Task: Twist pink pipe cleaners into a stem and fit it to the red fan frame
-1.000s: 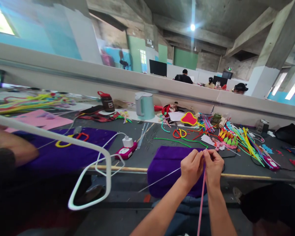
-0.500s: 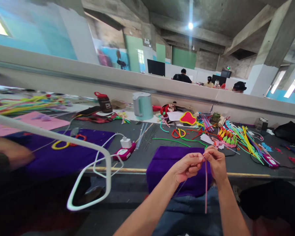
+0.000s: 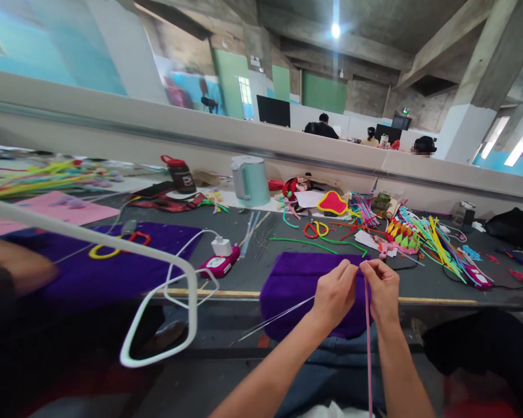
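Note:
My left hand (image 3: 337,293) and my right hand (image 3: 382,287) meet fingertip to fingertip above a folded purple cloth (image 3: 294,287). A long pink pipe cleaner (image 3: 368,342) hangs straight down from my right hand's closed thumb and fingers. Thin pale wire strands (image 3: 279,316) stick out from my closed left hand toward the lower left. Whatever lies between the fingertips is too small and covered to make out. Green pipe cleaners (image 3: 305,242) and scissors with red and yellow handles (image 3: 316,229) lie just beyond the cloth.
A white tubular frame (image 3: 192,307) juts in at the left, before a co-worker's forearm (image 3: 20,261). Behind it sits a magenta power strip (image 3: 220,262). A kettle (image 3: 253,183) and a dark bottle (image 3: 181,175) stand at the back. Colourful pipe cleaners (image 3: 440,247) lie right.
My left hand has turned, so its back now faces up, and the wire strands show more at the lower left. The pink pipe cleaner hangs lower. The view has shifted slightly.

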Demonstrator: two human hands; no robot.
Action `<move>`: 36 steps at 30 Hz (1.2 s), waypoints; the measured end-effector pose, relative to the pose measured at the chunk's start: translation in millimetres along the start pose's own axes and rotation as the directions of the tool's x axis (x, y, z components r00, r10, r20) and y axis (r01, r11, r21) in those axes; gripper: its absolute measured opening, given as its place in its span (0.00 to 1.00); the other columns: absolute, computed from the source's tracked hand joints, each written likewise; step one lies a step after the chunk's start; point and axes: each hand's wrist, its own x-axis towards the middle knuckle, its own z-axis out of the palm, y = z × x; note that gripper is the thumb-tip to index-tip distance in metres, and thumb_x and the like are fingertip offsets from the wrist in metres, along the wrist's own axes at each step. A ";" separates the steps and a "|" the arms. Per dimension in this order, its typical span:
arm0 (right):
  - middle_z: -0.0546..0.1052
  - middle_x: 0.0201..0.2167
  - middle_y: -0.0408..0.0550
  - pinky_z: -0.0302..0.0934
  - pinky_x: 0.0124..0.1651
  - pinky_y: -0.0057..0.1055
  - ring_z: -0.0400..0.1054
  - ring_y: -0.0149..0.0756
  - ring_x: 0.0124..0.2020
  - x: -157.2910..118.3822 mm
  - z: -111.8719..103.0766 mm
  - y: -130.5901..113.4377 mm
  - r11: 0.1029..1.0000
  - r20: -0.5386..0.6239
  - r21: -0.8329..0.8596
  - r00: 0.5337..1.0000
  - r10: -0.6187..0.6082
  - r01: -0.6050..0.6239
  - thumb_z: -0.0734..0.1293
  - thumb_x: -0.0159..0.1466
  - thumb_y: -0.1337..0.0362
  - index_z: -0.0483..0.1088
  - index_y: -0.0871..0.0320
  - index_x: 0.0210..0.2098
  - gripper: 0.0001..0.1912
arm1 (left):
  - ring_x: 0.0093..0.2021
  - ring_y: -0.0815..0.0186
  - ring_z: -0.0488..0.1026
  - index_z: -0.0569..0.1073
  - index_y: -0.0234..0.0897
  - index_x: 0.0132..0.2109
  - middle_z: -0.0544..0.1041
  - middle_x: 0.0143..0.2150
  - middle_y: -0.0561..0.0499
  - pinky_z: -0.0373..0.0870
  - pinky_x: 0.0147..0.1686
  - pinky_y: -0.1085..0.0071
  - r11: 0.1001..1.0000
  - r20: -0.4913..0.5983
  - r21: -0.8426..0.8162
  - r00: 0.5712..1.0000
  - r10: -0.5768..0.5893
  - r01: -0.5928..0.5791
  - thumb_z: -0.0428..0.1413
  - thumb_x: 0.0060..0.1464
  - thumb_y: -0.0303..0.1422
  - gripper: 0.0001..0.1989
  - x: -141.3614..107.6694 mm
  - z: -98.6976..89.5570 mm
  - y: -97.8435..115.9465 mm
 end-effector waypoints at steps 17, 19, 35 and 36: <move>0.71 0.25 0.43 0.58 0.33 0.29 0.65 0.34 0.29 53.0 -18.3 -37.1 0.811 0.582 -0.333 0.782 -0.225 0.481 0.65 0.62 0.60 0.71 0.56 0.27 0.10 | 0.29 0.66 0.73 0.78 0.35 0.36 0.77 0.32 0.49 0.72 0.30 0.71 0.874 0.113 -0.420 0.970 -0.217 0.245 0.63 0.44 0.37 0.12 37.0 -10.4 0.8; 0.72 0.26 0.43 0.57 0.34 0.30 0.65 0.34 0.30 55.2 -17.7 -41.2 0.753 0.622 -0.376 0.750 -0.227 0.540 0.64 0.63 0.61 0.72 0.56 0.28 0.09 | 0.28 0.66 0.74 0.79 0.36 0.32 0.77 0.30 0.50 0.72 0.30 0.71 0.897 0.064 -0.389 0.977 -0.204 0.212 0.63 0.42 0.37 0.10 39.5 -12.0 3.0; 0.75 0.38 0.48 0.62 0.44 0.34 0.69 0.38 0.40 3.3 -0.8 -76.3 0.701 0.464 -0.425 0.803 -0.375 0.573 0.60 0.66 0.65 0.69 0.52 0.46 0.10 | 0.23 0.69 0.72 0.75 0.33 0.30 0.75 0.22 0.53 0.70 0.24 0.75 0.850 -0.196 -0.490 0.926 -0.324 0.194 0.63 0.41 0.40 0.14 64.9 -30.1 -6.3; 0.76 0.37 0.47 0.63 0.43 0.33 0.70 0.37 0.39 -8.9 0.8 -73.8 0.715 0.517 -0.400 0.785 -0.341 0.574 0.60 0.66 0.65 0.70 0.52 0.44 0.10 | 0.23 0.70 0.72 0.74 0.33 0.30 0.74 0.23 0.53 0.70 0.23 0.75 0.842 -0.237 -0.510 0.912 -0.335 0.177 0.64 0.41 0.40 0.14 66.2 -31.2 -7.8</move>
